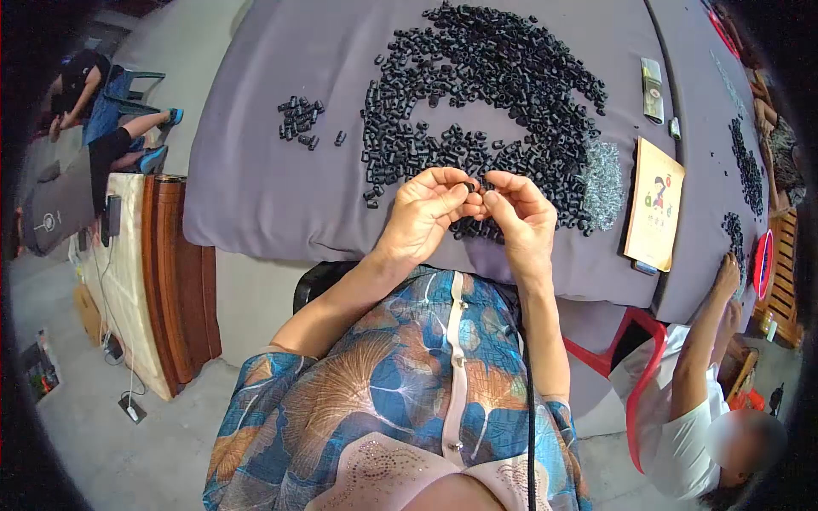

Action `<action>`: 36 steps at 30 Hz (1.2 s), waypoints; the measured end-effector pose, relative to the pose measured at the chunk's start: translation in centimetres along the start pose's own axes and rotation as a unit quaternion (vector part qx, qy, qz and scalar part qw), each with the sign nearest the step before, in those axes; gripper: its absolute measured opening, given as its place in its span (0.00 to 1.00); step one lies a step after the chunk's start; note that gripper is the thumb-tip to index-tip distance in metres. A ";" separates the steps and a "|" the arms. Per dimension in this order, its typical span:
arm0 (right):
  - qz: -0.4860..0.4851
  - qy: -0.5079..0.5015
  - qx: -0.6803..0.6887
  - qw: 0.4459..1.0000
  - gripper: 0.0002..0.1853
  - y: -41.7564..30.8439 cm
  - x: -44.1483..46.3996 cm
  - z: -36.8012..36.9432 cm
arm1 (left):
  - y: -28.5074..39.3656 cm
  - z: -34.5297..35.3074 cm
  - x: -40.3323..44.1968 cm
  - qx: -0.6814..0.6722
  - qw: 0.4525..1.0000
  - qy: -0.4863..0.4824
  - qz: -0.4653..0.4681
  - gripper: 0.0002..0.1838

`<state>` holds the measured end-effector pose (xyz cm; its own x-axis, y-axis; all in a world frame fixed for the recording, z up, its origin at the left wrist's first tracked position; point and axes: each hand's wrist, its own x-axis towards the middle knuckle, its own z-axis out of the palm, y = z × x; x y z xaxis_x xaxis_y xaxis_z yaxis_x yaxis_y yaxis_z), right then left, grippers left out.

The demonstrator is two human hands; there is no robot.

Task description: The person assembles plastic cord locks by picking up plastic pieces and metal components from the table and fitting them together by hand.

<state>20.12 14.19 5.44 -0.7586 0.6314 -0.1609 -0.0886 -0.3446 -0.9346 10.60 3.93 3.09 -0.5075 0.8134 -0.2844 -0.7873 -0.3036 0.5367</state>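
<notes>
My left hand (426,215) and my right hand (523,218) meet over the near edge of the cloth-covered table (281,192). Pinched in the left fingertips is a small black plastic piece (469,186). Another small dark piece (487,185) shows between my right thumb and forefinger; its exact shape is too small to tell. Just beyond the hands spreads a large heap of small black cylindrical pieces (545,94). To its right lies a pile of tiny shiny, silvery-clear parts (602,187). A smaller cluster of black pieces (300,119) sits apart on the left.
A booklet (654,204) and a small packet (653,89) lie on the right side. Farther right, a person in a white top (682,426) reaches a hand (727,277) towards more black pieces (746,166). Someone else (81,94) sits at far left.
</notes>
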 end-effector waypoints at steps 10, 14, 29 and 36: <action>0.015 0.000 -0.017 1.000 0.07 0.5 -0.8 0.0 | -0.1 -0.1 -0.1 0.031 0.999 -0.027 -0.006 0.10; 0.023 0.008 -0.009 1.000 0.07 0.1 -1.0 0.2 | -0.3 -0.4 -0.2 0.118 0.992 -0.026 0.022 0.08; -0.041 0.027 -0.142 0.989 0.05 0.4 -1.6 -0.2 | 0.4 -0.2 -0.3 0.137 0.988 -0.065 -0.001 0.06; -0.026 0.033 -0.141 0.989 0.05 0.2 -2.0 0.1 | 0.2 -0.6 -0.1 0.074 0.995 -0.060 -0.020 0.09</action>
<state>21.52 12.82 5.58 -0.7132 0.6901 -0.1229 0.0643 -0.1101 -0.9918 10.32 3.46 2.75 -0.4243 0.8796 -0.2150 -0.7411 -0.2009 0.6407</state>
